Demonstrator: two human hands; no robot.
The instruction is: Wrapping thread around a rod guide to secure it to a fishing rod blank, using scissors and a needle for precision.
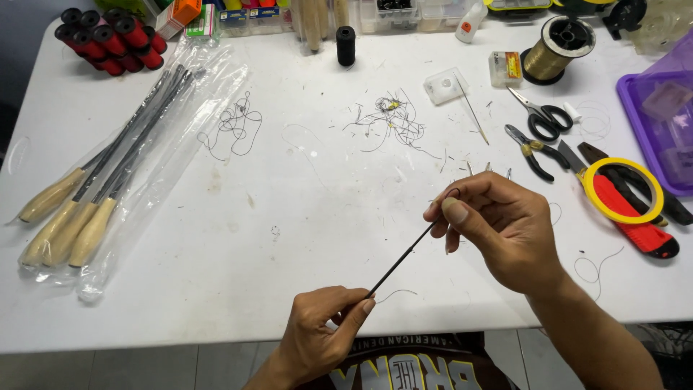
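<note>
Thin black rod (404, 256) runs diagonally above the white worktop (303, 238), approx. centre-right of the head view, lower end toward the person, upper end toward the far right. Left hand (321, 336) pinches the lower end betw. thumb and forefinger; grip is closed on the rod. Right hand (502, 224) holds the upper end, fingers curled and grip closed on the rod, thumb pressed against it; a small dark loop shows at the fingertips, detail too fine to tell. A pale thin thread (395, 293) curls just beside the left fingertips. Left of the worktop: clear plastic sleeve (155, 155) w/ several long dark rods on wooden handles (65, 227), lying diagonally. Far left corner: cluster of red-and-black spools (112, 40). Loose black thread (234, 126) lies near the sleeve; a tangle of thread offcuts (390, 119) sits at centre, well apart from both hands. Black thread spool (346, 45) stands upright at the far edge. Right side: gold-coloured wire reel (559, 49), black-handled scissors (541, 115), small pliers (534, 148), red utility knife (635, 220) w/ a yellow ring (622, 190) lying over it, purple tray (653, 108) at the right edge. Small clear plastic box (445, 85) lies near the offcuts.
</note>
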